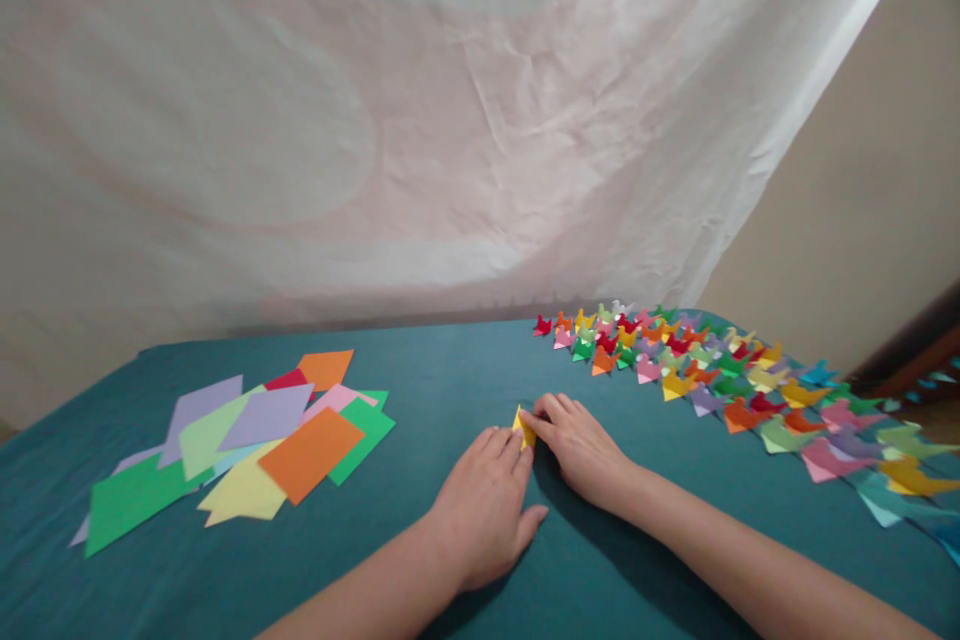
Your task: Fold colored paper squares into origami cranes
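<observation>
A small folded piece of yellow paper (pixel 527 433) lies on the table between my hands, its pointed tip showing upward past the fingers. My left hand (pixel 486 505) rests palm down with its fingers stretched out and the fingertips on the paper's left and lower part. The left thumb sticks out to the side, away from the paper. From the right, my right hand (pixel 581 445) has curled fingers, with the index finger and thumb at the paper's upper right edge. Both hands cover much of the paper, so its full folded shape is hidden.
Loose coloured paper sheets (pixel 311 455) overlap on the left of the teal tablecloth (pixel 442 370). Rows of small folded paper birds (pixel 679 383) in many colours stand along the right side. A pale, wrinkled cloth (pixel 420 120) hangs behind the table's far edge.
</observation>
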Tool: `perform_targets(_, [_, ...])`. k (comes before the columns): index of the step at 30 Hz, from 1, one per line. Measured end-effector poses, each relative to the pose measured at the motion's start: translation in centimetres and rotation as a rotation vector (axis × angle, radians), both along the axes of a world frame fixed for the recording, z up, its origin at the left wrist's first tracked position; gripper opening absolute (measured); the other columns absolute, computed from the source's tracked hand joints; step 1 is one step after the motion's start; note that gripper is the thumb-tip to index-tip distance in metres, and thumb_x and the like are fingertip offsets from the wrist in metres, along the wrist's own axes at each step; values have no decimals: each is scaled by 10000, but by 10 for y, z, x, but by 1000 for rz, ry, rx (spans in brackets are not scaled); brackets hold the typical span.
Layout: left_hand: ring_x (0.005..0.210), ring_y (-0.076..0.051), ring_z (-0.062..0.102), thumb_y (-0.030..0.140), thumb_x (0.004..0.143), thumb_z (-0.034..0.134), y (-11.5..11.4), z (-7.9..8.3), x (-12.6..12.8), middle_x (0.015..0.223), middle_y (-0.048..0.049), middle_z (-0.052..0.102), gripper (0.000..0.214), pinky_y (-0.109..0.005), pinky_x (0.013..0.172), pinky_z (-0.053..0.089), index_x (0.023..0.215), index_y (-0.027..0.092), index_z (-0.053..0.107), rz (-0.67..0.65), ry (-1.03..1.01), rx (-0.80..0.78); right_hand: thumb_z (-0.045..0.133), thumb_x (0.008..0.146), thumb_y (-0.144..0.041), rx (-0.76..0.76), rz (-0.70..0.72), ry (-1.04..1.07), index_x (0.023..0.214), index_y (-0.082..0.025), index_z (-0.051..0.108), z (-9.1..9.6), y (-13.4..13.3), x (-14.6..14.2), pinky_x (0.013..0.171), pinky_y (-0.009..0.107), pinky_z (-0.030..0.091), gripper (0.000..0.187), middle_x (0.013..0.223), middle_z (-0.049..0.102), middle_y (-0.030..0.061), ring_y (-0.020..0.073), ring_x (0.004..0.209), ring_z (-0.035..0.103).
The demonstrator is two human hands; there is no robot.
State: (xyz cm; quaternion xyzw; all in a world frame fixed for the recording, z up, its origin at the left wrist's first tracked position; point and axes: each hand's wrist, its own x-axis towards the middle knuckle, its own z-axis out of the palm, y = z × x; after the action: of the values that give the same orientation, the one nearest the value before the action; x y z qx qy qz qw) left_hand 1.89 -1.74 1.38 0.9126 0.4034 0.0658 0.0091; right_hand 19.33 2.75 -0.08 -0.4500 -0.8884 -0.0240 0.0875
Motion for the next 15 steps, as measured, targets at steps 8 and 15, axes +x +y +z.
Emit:
perform_targets(8, [1247,-312,409,467,877,419,0,2,-1,1339,-160,480,584,-449,1076,279,1301,69,465,1,-22,-14,434,844,-55,-23,-4,59,1204,-180,554,-6,2,2,788,313,383,400,1034,531,92,207,933,459])
perform_targets(15, [1072,-243,535,333,897,465,12,1,-8,1103,-97,642,296,-402,976,390,1058,147,628,-26,-196,-10,421,727,49,0,-71,280,1158,-180,576,-25,4,11,819,313,400,512,1019,547,81,201,951,478])
